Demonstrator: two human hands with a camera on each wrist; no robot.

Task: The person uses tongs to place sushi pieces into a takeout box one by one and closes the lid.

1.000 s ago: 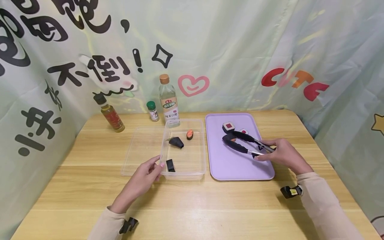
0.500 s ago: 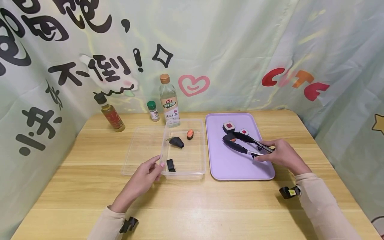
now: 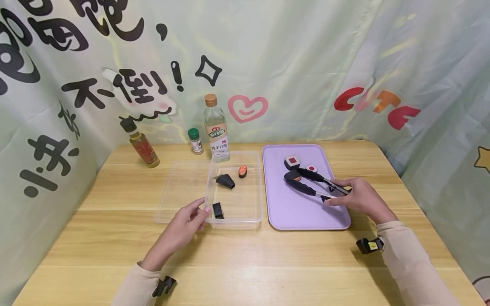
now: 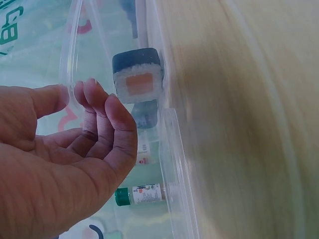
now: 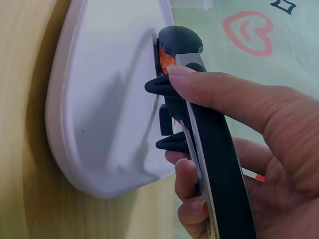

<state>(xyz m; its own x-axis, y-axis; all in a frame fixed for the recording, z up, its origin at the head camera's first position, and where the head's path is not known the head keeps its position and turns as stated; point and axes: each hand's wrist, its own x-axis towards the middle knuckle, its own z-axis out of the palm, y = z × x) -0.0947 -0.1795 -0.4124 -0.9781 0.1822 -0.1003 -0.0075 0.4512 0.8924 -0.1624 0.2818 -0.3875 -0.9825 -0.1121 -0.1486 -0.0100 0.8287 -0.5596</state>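
Note:
My left hand point(image 3: 186, 223) holds the near left corner of a clear plastic container point(image 3: 245, 199), thumb and fingertips at its rim. Inside lie a dark cone-shaped hand roll point(image 3: 225, 181), an orange-topped sushi piece point(image 3: 243, 171) and a block-shaped sushi piece point(image 4: 139, 77) wrapped in black. Over a lilac tray point(image 3: 302, 214), my right hand point(image 3: 361, 197) grips black-tipped kitchen tongs point(image 3: 305, 188). Between the tong tips is another orange-topped sushi piece point(image 5: 166, 60), partly hidden by them. A square sushi roll point(image 3: 292, 162) and a small round one point(image 3: 311, 168) sit behind the tongs on the tray.
A clear lid point(image 3: 176, 191) lies flat left of the container. Behind stand an oil bottle point(image 3: 143, 149), a green-capped seasoning jar point(image 3: 196, 142) and a white vinegar bottle point(image 3: 217, 131). A printed curtain point(image 3: 298, 85) hangs behind the wooden table point(image 3: 245, 263).

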